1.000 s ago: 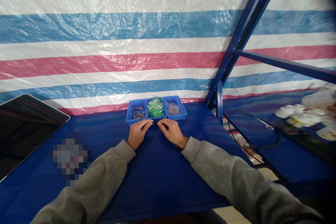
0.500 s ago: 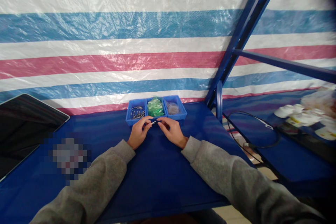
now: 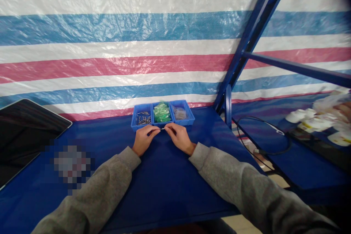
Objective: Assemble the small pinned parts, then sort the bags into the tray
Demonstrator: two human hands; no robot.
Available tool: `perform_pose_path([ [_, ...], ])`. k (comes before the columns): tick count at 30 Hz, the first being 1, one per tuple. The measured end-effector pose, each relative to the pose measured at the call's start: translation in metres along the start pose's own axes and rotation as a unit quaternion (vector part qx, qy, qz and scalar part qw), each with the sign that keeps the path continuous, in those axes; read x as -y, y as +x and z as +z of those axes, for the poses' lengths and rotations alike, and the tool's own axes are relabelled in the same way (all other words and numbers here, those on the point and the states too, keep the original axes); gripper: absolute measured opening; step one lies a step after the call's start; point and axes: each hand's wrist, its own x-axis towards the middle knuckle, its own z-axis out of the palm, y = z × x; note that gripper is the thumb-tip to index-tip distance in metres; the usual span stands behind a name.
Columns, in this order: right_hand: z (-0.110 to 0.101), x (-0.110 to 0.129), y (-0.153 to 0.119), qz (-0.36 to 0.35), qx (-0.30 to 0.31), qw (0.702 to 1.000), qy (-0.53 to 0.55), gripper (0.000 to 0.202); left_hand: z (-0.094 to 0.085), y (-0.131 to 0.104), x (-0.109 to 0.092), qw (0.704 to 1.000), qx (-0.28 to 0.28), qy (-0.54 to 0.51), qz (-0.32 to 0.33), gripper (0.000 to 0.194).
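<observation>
A small, thin, light-coloured metallic piece spans the short gap between my fingertips, mostly covered by them. My left hand pinches its left end between thumb and forefinger. From the other side, my right hand grips the right end in the same way. Just beyond my fingers stand three joined blue bins. In the left bin lie several slim metal pieces. Green plastic pieces fill the middle one, and clear plastic pieces sit in the right bin.
The bins stand on a blue table against a striped plastic sheet. A dark screen panel and a pixelated patch are at left. To the right are a blue metal frame, a black cable and white rolls.
My fingertips have come closer together along the thin piece, so less of it shows. My left hand has turned slightly; the bins stay where they were.
</observation>
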Motion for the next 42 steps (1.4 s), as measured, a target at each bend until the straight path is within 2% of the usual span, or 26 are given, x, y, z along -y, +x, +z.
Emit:
perform_pose_path([
  [7,0.0052,-0.0075,-0.0005,-0.027,0.042,0.999,-0.02,0.022,-0.0003,-0.0014,0.0022,1.0,-0.005,-0.003,-0.028,0.024],
  [11,0.0064,-0.0092,-0.0005,-0.037,0.063,0.997,-0.04,0.028,0.0005,-0.0011,-0.0009,0.997,-0.003,-0.066,-0.049,0.023],
  [17,0.0056,-0.0083,0.0003,-0.027,0.057,0.996,-0.057,0.035,0.0029,-0.0015,-0.0035,0.981,-0.011,-0.176,-0.079,0.02],
  [21,0.0048,-0.0074,0.0006,-0.023,0.054,0.997,-0.053,0.035,0.0019,-0.0021,-0.0024,0.987,0.012,-0.133,-0.09,0.019],
  [27,0.0025,-0.0055,0.0007,-0.019,0.028,0.998,-0.052,0.034,-0.0015,0.0001,-0.0011,0.999,0.017,-0.029,-0.032,0.023],
  [31,0.0016,-0.0041,0.0002,-0.019,0.02,0.999,-0.04,0.029,0.0003,0.0003,0.0012,0.998,0.008,-0.048,-0.048,0.022],
  [37,0.0036,-0.0046,-0.0003,-0.061,0.068,0.996,-0.007,0.021,0.0032,-0.0012,0.0032,0.993,-0.001,-0.099,-0.067,0.024],
  [42,0.0024,-0.0037,0.0004,-0.02,0.01,1.0,-0.002,0.022,0.003,-0.0007,0.004,0.993,0.008,-0.103,-0.06,0.028],
])
